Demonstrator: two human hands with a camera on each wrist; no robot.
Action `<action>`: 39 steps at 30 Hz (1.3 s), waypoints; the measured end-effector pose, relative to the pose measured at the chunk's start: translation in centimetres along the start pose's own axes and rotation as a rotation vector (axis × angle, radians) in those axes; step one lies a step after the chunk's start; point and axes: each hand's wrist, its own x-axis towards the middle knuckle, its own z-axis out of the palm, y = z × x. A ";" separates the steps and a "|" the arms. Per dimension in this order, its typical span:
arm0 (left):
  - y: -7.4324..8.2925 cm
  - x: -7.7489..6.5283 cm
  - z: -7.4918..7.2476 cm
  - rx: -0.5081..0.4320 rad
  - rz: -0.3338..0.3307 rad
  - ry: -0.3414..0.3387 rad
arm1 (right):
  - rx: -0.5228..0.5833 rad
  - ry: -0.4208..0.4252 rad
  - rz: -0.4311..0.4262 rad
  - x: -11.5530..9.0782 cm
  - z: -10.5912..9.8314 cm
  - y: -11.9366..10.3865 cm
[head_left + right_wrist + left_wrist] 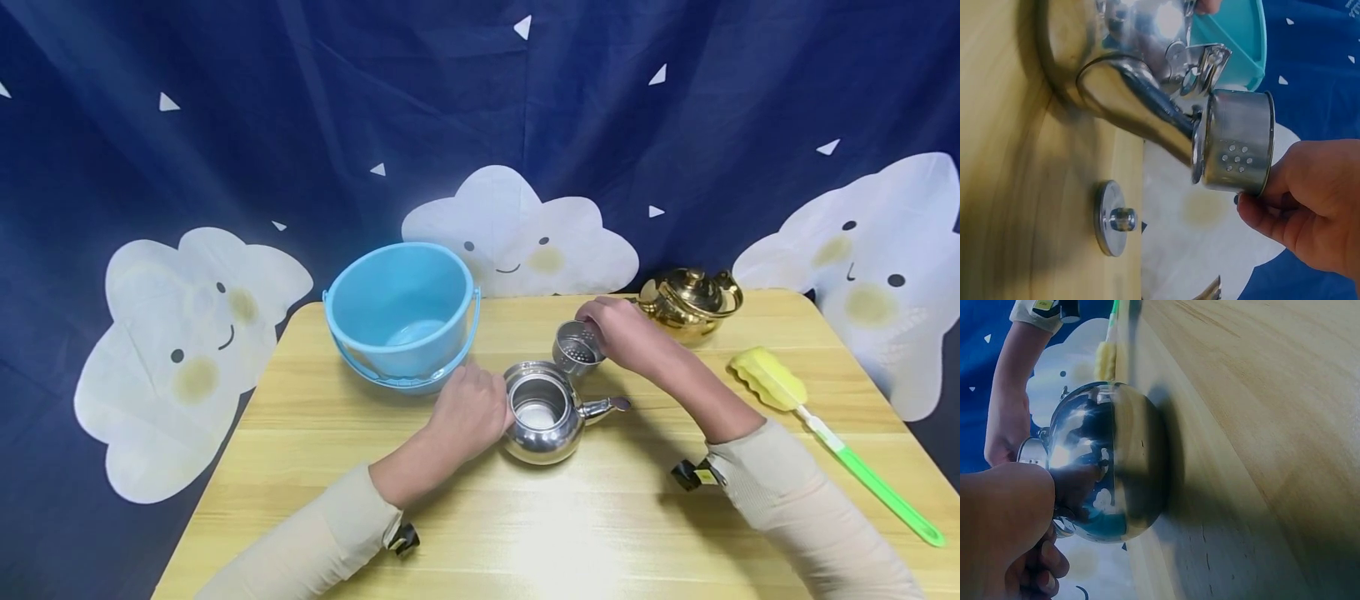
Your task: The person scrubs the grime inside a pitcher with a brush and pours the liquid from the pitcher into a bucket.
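Note:
A shiny stainless steel teapot (pixel 543 442) stands upright and uncovered on the table, its spout pointing right. My left hand (pixel 471 410) grips the handle on the pot's left side; in the left wrist view its fingers (pixel 1050 559) are curled round it. My right hand (pixel 624 335) pinches the rim of a small perforated metal strainer cup (pixel 1238 140). That strainer is held up behind and right of the pot's mouth, overlapping the spout in the right wrist view. A round metal lid (pixel 1110 219) with a knob lies on the table, hidden from the head view.
A light blue bucket (pixel 401 367) with its handle hanging in front stands behind my left hand. At the back right sits a gold teapot (pixel 686 312). A yellow sponge brush (pixel 772 379) with a green handle lies along the table's right side (pixel 832 533).

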 end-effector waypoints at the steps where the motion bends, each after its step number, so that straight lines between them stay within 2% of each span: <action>1: 0.0 0.0 0.0 0.001 -0.001 0.004 | -0.001 -0.002 0.000 -0.1 0.0 0.2; 11: 0.1 0.0 -0.1 -0.009 -0.005 -0.035 | -0.019 -0.034 0.030 -0.8 0.4 1.4; 26: 0.1 0.1 -0.1 -0.014 -0.005 -0.053 | -0.009 -0.064 0.043 -2.2 1.8 3.1; 39: 0.1 0.0 -0.1 -0.006 -0.015 -0.035 | -0.013 -0.142 0.086 -2.8 2.7 3.7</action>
